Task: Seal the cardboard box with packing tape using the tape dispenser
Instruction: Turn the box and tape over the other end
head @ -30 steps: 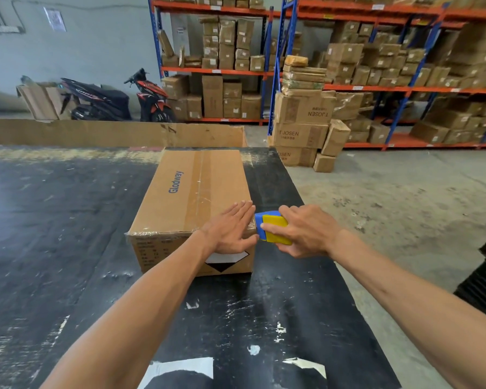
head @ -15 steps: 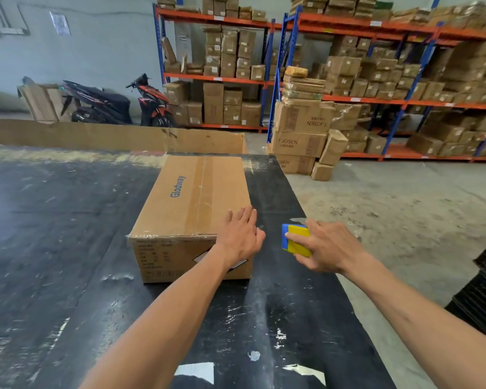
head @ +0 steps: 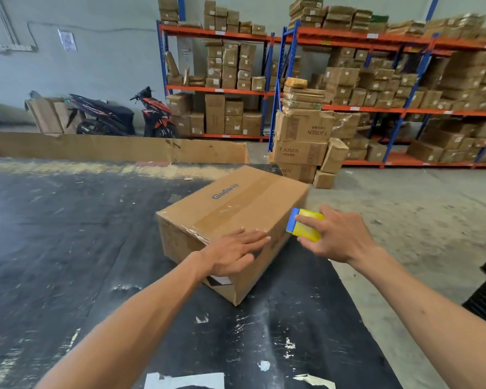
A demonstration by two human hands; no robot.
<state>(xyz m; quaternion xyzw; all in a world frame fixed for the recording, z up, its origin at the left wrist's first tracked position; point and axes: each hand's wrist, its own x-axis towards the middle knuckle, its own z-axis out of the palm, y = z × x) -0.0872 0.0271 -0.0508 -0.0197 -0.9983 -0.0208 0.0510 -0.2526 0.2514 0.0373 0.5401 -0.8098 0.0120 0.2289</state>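
Flat open left hand (head: 233, 255) pressing box (head: 236, 220) steady on tabletop (head: 68, 248), right hand (head: 338, 237) gripping tape dispenser (head: 303, 224) at 3 o'clock, ready to tape.

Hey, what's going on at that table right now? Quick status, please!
Left hand flat on the box. Right hand grips the tape dispenser, beside the box's right side. Tape strip along box top. Nothing in the way.

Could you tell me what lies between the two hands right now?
In the head view, only the cardboard box's near right edge separates the left hand from the right hand holding the tape dispenser.
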